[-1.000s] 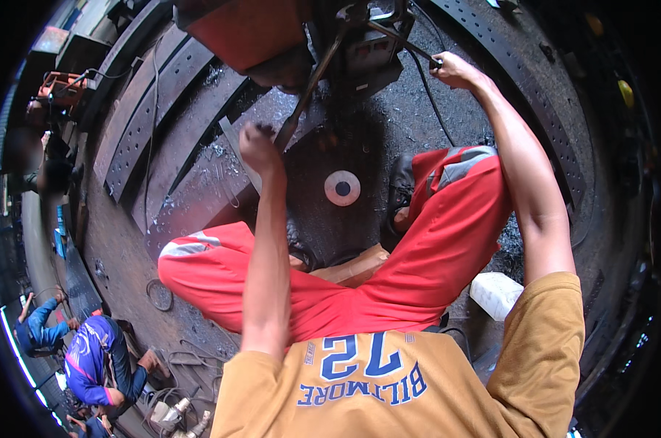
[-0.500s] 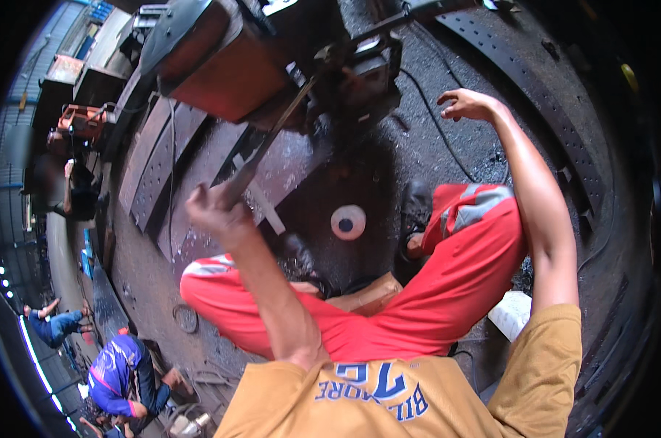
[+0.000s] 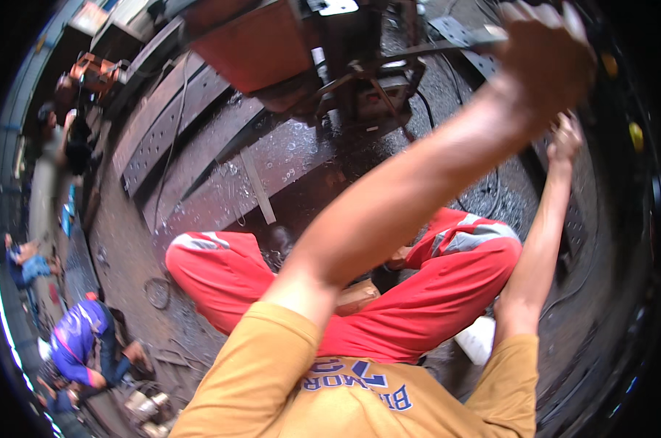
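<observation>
Up near the top right, the left hand (image 3: 542,58) is raised high across the view, its fingers curled shut on the end of a dark metal bar (image 3: 433,47) that sticks out from the big orange machine (image 3: 257,44), likely so the bar can be pulled. The right hand (image 3: 566,139) is just below it, blurred and partly hidden by the left arm, so I cannot tell how its fingers are set. The red trousers (image 3: 462,285) hide the floor below.

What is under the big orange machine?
Under the orange machine lies a wet grey steel beam dotted with holes, and dark metal parts hang below it. The left hand and forearm hide whatever lies to its right.
</observation>
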`<state>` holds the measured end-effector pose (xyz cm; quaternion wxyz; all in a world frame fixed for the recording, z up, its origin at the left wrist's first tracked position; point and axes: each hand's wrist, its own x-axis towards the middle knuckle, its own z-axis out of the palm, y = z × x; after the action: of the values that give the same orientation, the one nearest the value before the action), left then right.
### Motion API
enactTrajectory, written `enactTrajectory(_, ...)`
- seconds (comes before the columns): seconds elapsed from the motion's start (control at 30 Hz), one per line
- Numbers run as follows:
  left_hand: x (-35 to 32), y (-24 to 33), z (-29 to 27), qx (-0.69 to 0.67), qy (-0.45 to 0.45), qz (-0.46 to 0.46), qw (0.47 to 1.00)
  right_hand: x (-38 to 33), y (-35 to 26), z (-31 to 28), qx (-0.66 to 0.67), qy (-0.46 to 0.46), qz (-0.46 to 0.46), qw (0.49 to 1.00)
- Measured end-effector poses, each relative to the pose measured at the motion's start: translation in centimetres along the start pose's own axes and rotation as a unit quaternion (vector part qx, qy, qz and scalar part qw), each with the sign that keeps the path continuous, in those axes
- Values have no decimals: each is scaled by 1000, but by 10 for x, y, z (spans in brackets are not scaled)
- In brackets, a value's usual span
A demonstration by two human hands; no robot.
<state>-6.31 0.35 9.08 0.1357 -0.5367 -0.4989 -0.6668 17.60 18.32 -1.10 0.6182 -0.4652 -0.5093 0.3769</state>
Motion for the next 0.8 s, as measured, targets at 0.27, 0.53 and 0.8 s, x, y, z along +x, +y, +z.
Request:
enactTrajectory(0.27, -200, -94, 111, 330, -435, 133, 828, -72, -231, 56, -408, 26, -515, 753)
enactTrajectory(0.53, -288, -168, -15, 428, -735, 88, 518, -129, -198, 149, -490, -278, -609, 558)
enactTrajectory(0.8, -300, -185, -27, 546, -753, -37, 367, -93, -133, 166, -716, -317, -255, 567)
